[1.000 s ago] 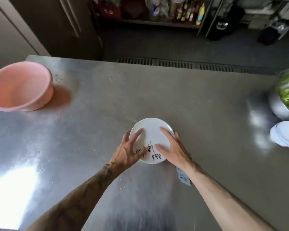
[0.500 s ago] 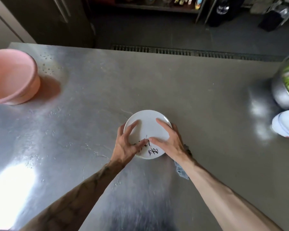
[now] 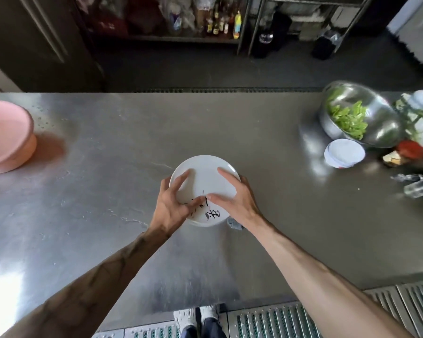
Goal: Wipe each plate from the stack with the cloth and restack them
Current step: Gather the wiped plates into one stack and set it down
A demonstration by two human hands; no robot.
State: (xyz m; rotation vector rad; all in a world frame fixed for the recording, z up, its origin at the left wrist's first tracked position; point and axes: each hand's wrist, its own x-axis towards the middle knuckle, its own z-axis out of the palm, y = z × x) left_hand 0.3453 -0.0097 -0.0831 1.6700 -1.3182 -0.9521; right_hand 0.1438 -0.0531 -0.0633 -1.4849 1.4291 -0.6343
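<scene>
A white plate (image 3: 203, 174) with black brush writing on its near part sits in the middle of the steel table (image 3: 108, 154). Its near edge looks thick, and I cannot tell whether more plates lie under it. My left hand (image 3: 172, 206) grips the left rim, with the forefinger and thumb lying on the plate's face. My right hand (image 3: 237, 201) grips the right rim the same way, the other fingers curled round the edge. A corner of blue-grey cloth (image 3: 234, 224) peeks out beneath my right wrist, the rest of it hidden.
A pink basin (image 3: 7, 137) stands at the left edge. At the right stand a steel bowl (image 3: 386, 128) of green leaves, a white lidded tub (image 3: 343, 152), jars and clear plastic items (image 3: 418, 184). Floor grating (image 3: 303, 318) runs along the near table edge.
Both hands stay on the plate, which has hardly moved. My view has pulled back and shifted, so more of the right-hand clutter and the floor by my feet shows.
</scene>
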